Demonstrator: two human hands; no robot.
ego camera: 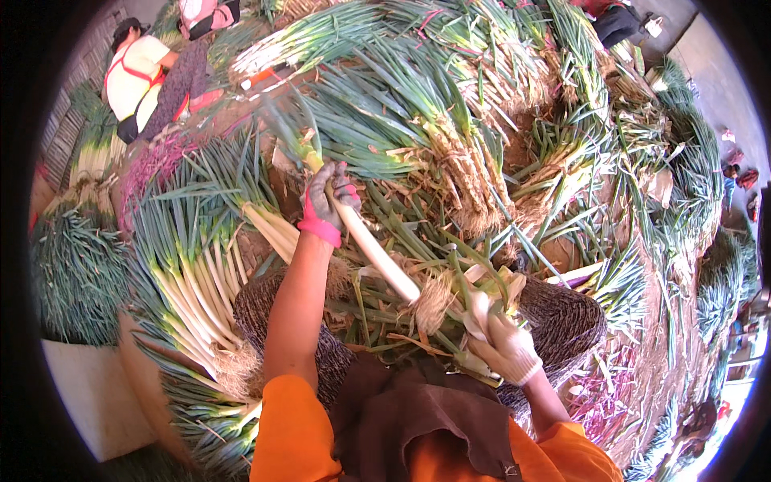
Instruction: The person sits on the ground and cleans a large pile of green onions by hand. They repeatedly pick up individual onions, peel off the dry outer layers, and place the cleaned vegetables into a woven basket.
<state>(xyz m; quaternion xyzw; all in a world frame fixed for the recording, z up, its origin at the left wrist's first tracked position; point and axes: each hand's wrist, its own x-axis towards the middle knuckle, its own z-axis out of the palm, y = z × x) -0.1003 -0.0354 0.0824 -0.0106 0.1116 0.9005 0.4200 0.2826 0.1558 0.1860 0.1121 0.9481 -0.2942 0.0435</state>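
My left hand [328, 199], in a grey glove with a pink cuff, grips a long green onion [378, 256] by its upper stalk. Its white shank slants down to the right and ends in a tuft of pale roots [433, 303] above my lap. In a white knitted glove, my right hand [507, 346] is closed around peeled outer leaves [477, 310], just right of those roots. Loose stripped leaves [385, 313] cover my lap between my knees. Left of my knee lies a pile of green onions [193, 283] with clean white shanks, roots towards me.
Ahead lie unpeeled green onions [458, 162] with brown, dry skins and soil-coloured roots. A person in a pale shirt [135, 75] sits at the upper left. Pink ties [150, 165] lie near that person, and more purple-pink strips [602, 391] are at the right. Bundled onions [78, 271] stand far left.
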